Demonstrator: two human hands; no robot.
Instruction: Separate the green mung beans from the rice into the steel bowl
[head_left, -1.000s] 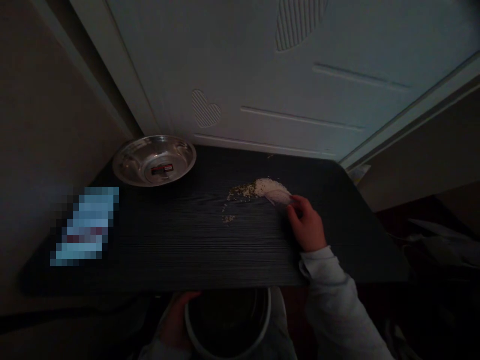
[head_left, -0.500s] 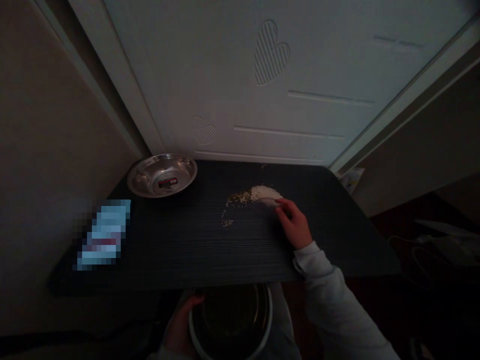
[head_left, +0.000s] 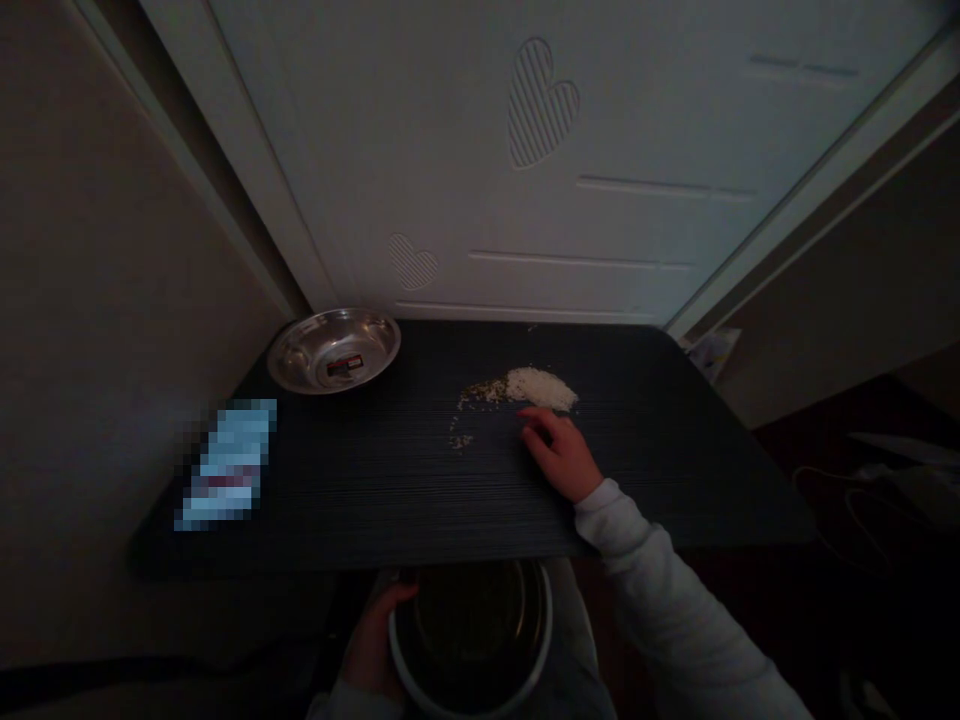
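Note:
My left hand [head_left: 375, 640] grips the left side of a round pot [head_left: 544, 650] with a pale rim. The pot is held at my lap below the table's front edge, and its inside looks dark. My right hand [head_left: 562, 455] is over the table, just in front of a pile of white, rice-like grains [head_left: 544, 387]. Its fingers are loosely curled, with thumb and index finger apart; nothing shows between them. Dark greenish grains [head_left: 487, 388] mixed with white ones adjoin the pile on the left. A few stray grains [head_left: 460, 441] lie nearer me.
A shiny metal basin [head_left: 337, 350] with a dark label inside stands at the table's back left. A blurred-out bright panel [head_left: 229, 465] is at the left edge. Behind the dark table [head_left: 360, 500] rises a white door [head_left: 450, 120] with heart patterns. Cables [head_left: 855, 500] are at right.
My right hand has drawn back from the white grains, toward me and slightly left, leaving the pile uncovered. My left hand still holds the pot. The view has shifted a little.

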